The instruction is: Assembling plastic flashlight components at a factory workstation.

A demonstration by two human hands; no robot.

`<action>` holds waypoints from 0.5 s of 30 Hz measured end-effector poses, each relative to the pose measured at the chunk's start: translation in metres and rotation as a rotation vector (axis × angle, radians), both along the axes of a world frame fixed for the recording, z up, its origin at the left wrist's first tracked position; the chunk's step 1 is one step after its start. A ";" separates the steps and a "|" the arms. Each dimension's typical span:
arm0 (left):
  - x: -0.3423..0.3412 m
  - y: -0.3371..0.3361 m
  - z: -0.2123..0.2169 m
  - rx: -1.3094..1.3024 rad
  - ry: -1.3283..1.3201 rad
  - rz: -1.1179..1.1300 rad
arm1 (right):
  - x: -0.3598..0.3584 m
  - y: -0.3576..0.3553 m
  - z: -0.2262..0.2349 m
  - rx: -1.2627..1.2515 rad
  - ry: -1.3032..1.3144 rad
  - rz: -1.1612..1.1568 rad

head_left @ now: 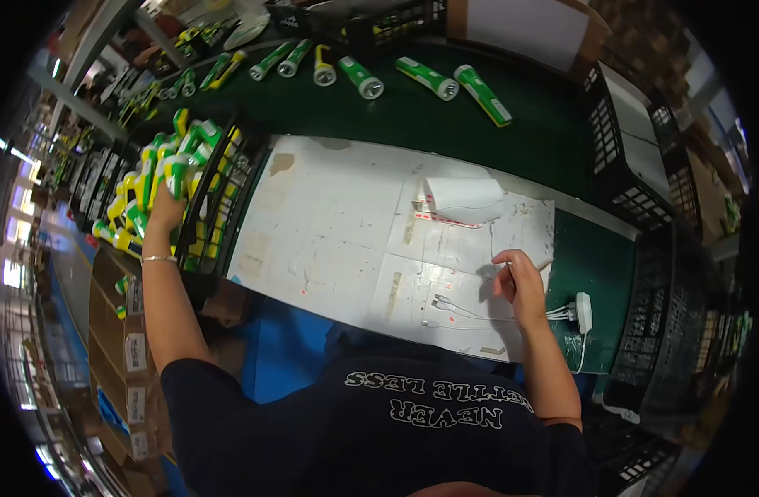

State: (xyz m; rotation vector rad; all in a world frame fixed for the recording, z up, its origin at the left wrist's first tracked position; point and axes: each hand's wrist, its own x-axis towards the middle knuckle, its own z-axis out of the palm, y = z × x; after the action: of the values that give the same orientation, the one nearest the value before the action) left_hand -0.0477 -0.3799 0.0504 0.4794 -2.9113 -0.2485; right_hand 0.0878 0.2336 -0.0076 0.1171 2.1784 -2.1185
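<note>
My left hand (166, 212) reaches into a black crate (204, 184) heaped with green, white and yellow flashlights. Its fingers are closed round a green-and-white flashlight (174, 172) at the top of the heap. Over the right part of a white board (330, 224), my right hand (520, 286) is raised with its fingers curled together. What it holds, if anything, is too small to make out. White cables with plugs (471, 315) lie on the board beside it, running to a white charger block (584, 313). A curled white sheet or roll (464, 199) lies farther back.
Several flashlights (361, 79) lie spread along the far side of the green bench (330, 112). Black crates (616, 157) stand at the right. Another black crate (388, 25) and a cardboard box (524, 33) stand at the back. Cardboard compartments (114, 331) are at the lower left.
</note>
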 end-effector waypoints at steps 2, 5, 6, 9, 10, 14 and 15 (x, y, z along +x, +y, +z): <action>-0.010 0.002 -0.004 -0.029 0.017 0.094 | -0.002 0.000 0.009 -0.010 -0.005 0.052; -0.051 0.082 0.011 -0.268 0.487 -0.097 | 0.000 0.000 0.012 -0.041 -0.031 0.084; -0.070 0.131 0.018 -0.171 0.561 -0.260 | 0.002 0.001 0.012 -0.040 -0.033 0.088; -0.123 0.258 0.003 0.021 0.487 -0.599 | 0.011 -0.007 0.008 -0.110 -0.082 0.153; -0.140 0.295 -0.008 -0.008 0.455 -0.733 | 0.016 -0.008 0.005 -0.060 -0.052 0.177; -0.194 0.428 -0.057 0.135 0.191 -1.003 | 0.031 -0.012 0.004 0.011 -0.116 0.210; -0.192 0.477 -0.047 0.286 -0.089 -0.829 | 0.034 -0.008 0.001 -0.011 -0.133 0.186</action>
State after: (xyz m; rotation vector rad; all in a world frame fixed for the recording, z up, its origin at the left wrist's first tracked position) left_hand -0.2394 0.0970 0.0034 -0.7333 -2.9934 -0.7627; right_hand 0.1213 0.2251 -0.0064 0.0513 2.0181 -1.9627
